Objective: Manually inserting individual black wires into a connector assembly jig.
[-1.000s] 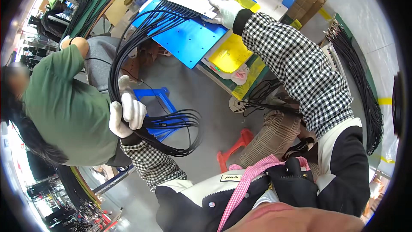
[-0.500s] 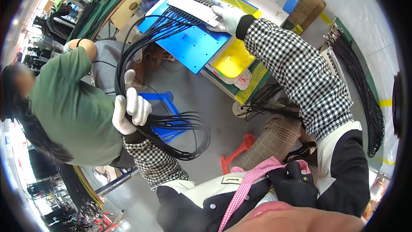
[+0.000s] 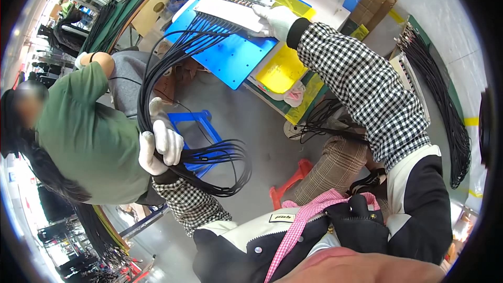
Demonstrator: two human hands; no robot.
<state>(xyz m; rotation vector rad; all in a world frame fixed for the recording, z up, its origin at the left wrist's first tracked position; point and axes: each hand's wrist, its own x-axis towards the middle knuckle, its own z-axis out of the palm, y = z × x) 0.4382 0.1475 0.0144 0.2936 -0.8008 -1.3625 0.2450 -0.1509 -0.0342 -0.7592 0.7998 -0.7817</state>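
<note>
My left hand, in a white glove, is closed round a thick bundle of black cables. The cables arch up from my fist to the far end, and their other part hangs in loops to the right of it. At the far end they fan out along a long white strip-shaped holder, with a row of small metallic ends along its far edge. My gloved right hand grips the holder's right end, thumb on top and the other fingers partly hidden. The holder is over a blue plate with small holes.
Yellow sheeting covers parts of the workbench. Below stand a blue stool frame and a red stool leg. A person in a green shirt sits close on the left. More black cables hang at the right.
My left hand has come slightly nearer to me with the cable bundle, and the hanging loops, blurred before, look steadier. My right hand keeps its grip on the holder, which has shifted slightly left.
</note>
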